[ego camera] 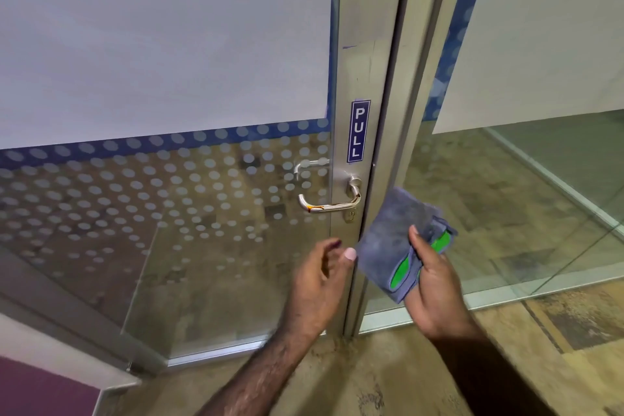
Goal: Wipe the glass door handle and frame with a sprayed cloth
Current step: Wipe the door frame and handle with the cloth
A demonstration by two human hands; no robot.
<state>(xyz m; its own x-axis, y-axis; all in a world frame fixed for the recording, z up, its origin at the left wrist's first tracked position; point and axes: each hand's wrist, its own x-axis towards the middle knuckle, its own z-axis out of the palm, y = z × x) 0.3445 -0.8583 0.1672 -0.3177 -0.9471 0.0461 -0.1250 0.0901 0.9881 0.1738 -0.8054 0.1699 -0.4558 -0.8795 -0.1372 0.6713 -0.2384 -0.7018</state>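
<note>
A silver lever handle [332, 204] sticks out leftward from the brushed metal door frame [366, 71], just under a blue PULL sticker [358, 131]. My right hand [434, 287] grips a folded blue-grey cloth [388, 240] with green tags, held up in front of the frame's edge, below and right of the handle. My left hand [320, 280] hovers empty with fingers loosely curled, its thumb tip close to the cloth's left edge, beneath the handle.
The glass door panel [169, 78] on the left is frosted above and dotted below. A second handle [309, 167] shows through the glass. A fixed glass panel [540, 179] stands to the right. Mottled brown carpet [439, 375] lies underfoot.
</note>
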